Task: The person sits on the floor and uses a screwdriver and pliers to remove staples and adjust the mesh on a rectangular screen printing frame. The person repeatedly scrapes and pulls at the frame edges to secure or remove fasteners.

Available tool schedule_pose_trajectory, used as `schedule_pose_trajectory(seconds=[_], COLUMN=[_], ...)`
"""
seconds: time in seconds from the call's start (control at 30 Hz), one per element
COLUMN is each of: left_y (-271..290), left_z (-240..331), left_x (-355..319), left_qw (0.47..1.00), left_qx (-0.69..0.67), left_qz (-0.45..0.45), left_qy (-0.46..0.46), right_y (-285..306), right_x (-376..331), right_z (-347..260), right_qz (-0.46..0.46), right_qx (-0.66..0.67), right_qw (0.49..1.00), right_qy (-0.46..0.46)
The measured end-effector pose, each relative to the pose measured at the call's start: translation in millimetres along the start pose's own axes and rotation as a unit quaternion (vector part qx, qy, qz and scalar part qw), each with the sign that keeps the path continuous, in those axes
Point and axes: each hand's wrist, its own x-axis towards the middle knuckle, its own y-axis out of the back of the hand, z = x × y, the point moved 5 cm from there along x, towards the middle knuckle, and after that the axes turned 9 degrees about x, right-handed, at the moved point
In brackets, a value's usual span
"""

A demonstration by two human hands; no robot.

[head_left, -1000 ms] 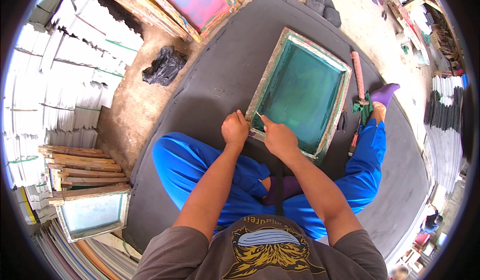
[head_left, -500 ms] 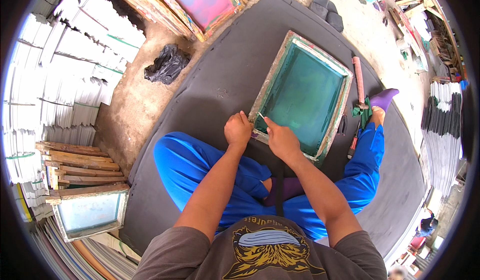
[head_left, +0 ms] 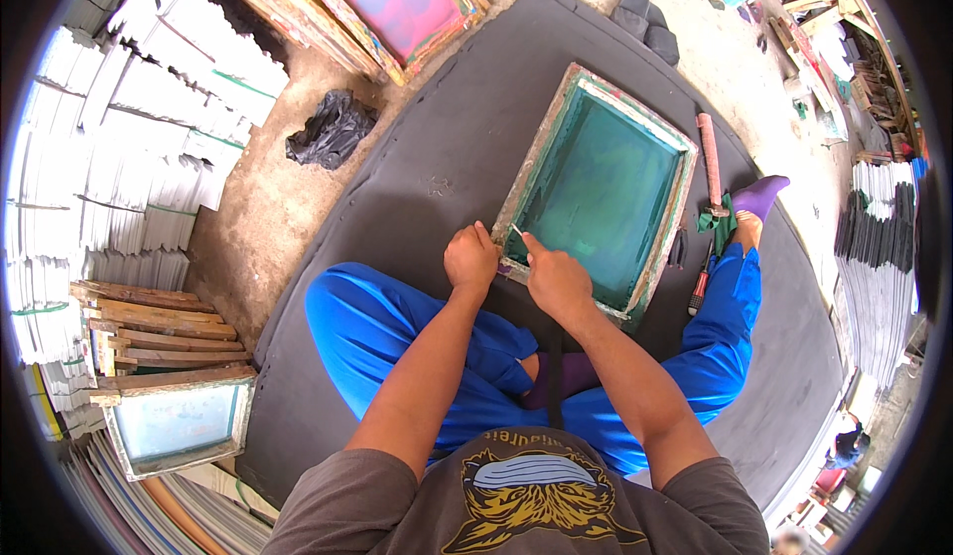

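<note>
A screen printing frame [head_left: 635,111] with a paint-stained wooden border and green mesh lies on the dark mat in front of me. My left hand [head_left: 472,260] is closed at its near left corner, thumb against the outer edge; the finger undersides are hidden. Over the near end of the mesh, my right hand [head_left: 559,279] is closed round a thin tool, most of it hidden in the fist. Only the tool's slim pale tip [head_left: 515,228] shows, at the inner edge of the border close to that corner.
Right of the frame lie a hammer [head_left: 710,158], a green cloth [head_left: 717,214] and a screwdriver [head_left: 699,292]. Dark slippers [head_left: 645,25] sit beyond the mat [head_left: 417,188]. A black plastic bag [head_left: 335,130], paper stacks [head_left: 119,158] and more frames [head_left: 179,421] stand left.
My right hand has shifted very slightly left, its grip unchanged. My left hand stays at the frame's corner.
</note>
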Motion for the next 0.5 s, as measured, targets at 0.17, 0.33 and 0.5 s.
schedule_pose_trajectory(seconds=[0.17,0.33,0.5], left_y=[-1.7,1.6,-1.1], left_z=[-1.1,0.8,-1.3], left_x=[0.7,0.3,0.7], left_qw=[1.0,1.0,1.0], left_qx=[0.002,-0.008,0.0], left_qz=[-0.008,-0.003,-0.007], left_qy=[-0.002,0.001,0.0], right_y=[0.3,-2.0,-5.1], right_x=[-0.5,0.1,0.7], right_z=[-1.4,1.7,4.7], right_qz=[-0.004,0.006,0.014], right_qx=[0.004,0.009,0.007], right_qw=[1.0,1.0,1.0], right_qy=[-0.003,-0.002,-0.007])
